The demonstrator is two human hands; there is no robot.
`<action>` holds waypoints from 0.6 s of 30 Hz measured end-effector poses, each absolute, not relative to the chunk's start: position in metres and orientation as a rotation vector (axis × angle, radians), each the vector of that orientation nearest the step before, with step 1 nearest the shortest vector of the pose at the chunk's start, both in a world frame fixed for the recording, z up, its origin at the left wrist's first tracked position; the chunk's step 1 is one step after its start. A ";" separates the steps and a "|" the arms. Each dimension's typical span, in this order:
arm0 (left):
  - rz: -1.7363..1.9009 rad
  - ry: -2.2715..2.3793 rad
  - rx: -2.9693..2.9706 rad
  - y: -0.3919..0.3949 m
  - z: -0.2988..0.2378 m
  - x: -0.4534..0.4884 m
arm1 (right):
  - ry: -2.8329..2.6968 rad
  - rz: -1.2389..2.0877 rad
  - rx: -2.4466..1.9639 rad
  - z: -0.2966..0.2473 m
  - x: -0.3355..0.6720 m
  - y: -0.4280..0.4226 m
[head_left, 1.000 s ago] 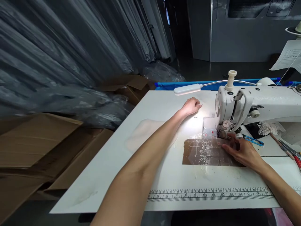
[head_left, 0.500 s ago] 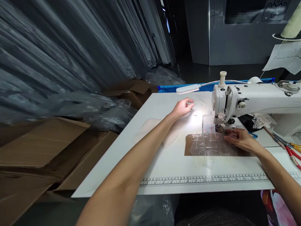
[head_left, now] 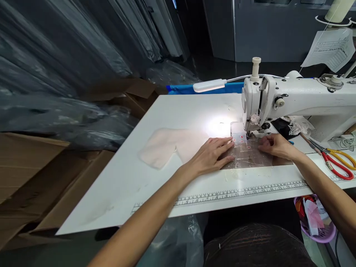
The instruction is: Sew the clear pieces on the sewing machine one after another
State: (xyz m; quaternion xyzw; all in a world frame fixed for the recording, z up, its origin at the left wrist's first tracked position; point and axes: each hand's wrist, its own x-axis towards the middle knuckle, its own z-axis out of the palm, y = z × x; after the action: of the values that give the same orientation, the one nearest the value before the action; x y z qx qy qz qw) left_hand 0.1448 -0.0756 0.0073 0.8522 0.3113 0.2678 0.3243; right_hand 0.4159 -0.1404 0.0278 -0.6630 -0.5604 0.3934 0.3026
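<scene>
My left hand (head_left: 215, 154) lies flat, palm down, its fingers stretched over the left part of a brown plate covered with clear tape (head_left: 244, 158). This plate is on the table in front of the white sewing machine (head_left: 294, 92). Right of the presser foot (head_left: 250, 135), my right hand (head_left: 275, 145) has its fingers curled and pressed together over the plate's right part; what they pinch, if anything, is hidden. A thin pale pink fabric piece (head_left: 169, 142), notched at its lower edge, rests on the table just left of my left hand.
Red- and yellow-handled scissors (head_left: 333, 157) lie at the right, below the machine arm. A printed ruler (head_left: 222, 196) runs along the table's front edge. A white lamp (head_left: 210, 85) lights the needle area. Cardboard boxes (head_left: 36, 178) stand at the left; a purple basket (head_left: 324, 235) sits below right.
My left hand has come down from above the far side of the table onto the plate's left part. My right hand stays by the presser foot, its fingers more curled. The view has shifted.
</scene>
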 end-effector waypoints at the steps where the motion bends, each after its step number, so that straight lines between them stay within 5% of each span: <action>1: 0.776 0.825 2.158 -0.079 0.010 0.146 | -1.427 1.087 -1.731 0.026 0.414 -0.142; 11: 0.612 0.892 1.582 -0.096 0.017 0.151 | -1.121 1.703 -1.332 0.042 0.363 -0.138; 18: 0.682 0.985 1.573 -0.105 0.008 0.167 | -2.146 0.581 -1.557 0.017 0.396 -0.137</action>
State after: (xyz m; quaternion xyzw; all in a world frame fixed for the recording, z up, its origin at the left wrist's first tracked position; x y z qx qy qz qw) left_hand 0.1673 -0.1052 0.0081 0.6646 0.4160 0.2881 0.5498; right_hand 0.3957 -0.1371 0.0168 -0.5607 -0.7727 0.2091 0.2118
